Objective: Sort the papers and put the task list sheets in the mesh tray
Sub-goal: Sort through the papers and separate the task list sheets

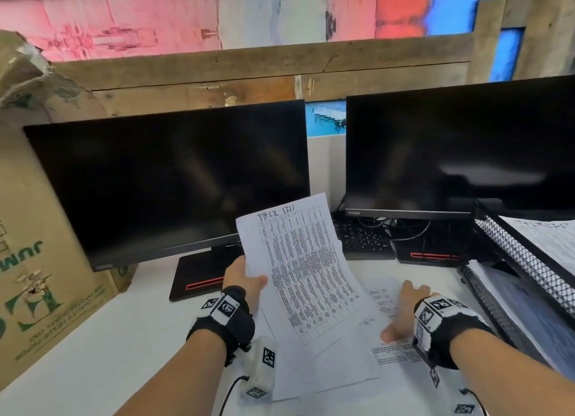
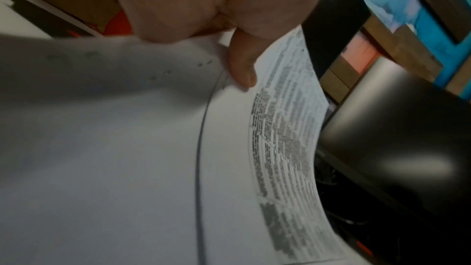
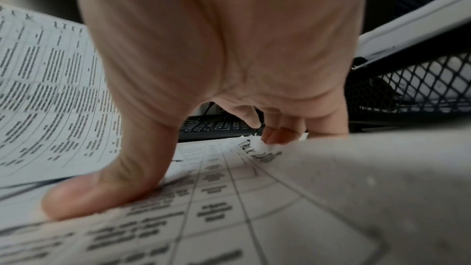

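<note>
Left hand [image 1: 245, 283] pinches the left edge of a sheet [image 1: 303, 266] hand-lettered "TASK LIST" over a printed table, lifted and tilted above the loose papers [image 1: 323, 372] on the white desk [image 1: 93, 353]. Right hand [image 1: 404, 314] lies spread, thumb and fingertips pressing another gridded sheet [image 3: 254, 198] with a partly legible "Task" heading. Mesh tray [image 1: 522, 260] sits at the desk's right edge, a printed sheet already in its top tier; cardboard box [image 1: 34, 260] far left reads "JUMBO" upside down, bare desk between it and the papers.
</note>
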The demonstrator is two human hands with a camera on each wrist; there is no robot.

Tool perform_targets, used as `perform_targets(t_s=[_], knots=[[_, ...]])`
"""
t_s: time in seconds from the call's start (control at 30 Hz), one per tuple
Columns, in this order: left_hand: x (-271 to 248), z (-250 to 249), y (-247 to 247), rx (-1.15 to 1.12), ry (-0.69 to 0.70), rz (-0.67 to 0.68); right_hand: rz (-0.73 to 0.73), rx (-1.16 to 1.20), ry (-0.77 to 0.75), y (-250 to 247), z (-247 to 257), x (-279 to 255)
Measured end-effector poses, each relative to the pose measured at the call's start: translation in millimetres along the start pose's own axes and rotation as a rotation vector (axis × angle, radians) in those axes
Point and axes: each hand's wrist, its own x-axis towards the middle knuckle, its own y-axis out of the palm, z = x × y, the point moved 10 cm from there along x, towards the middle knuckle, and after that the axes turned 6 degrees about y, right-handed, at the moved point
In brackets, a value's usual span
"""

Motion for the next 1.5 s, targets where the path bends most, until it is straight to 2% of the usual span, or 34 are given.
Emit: perform_targets(t_s=[0.27,0.5,0.63,0.77,0.87,0.97,1.17,1.37,1.5], knots=[[6,-14,22,0.143,0.087,0.033,0.051,0.004,-0.052,1,3,20],[39,18,26,0.485,-0.031,0.053,0.042,0.069,-0.156,-2,13,30],[45,19,11,0.463,-0.042,-0.075,-0.003,0.078,-0.141,-4,13,32],[40,9,6,0.443,-0.040,-0.062,-0.021,0.064,-0.057,-5,6,31],[31,1,3,0.411,-0.028,-0.029,-0.062,0.089,-0.016,-12,-3,28],[28,1,-4,0.403,-0.036,-0.017,-0.126,0.154,-0.043,-23,-8,27],[25,11,-14,0.423,-0.081,0.021,-0.364,-0.009,-0.136,-49,1,7],[17,16,-7,0.418,-0.088,0.049,-0.049,0.256,-0.260,-9,36,9],[17,18,-6,0.386,-0.095,0.075,0.023,0.200,-0.246,7,50,11]])
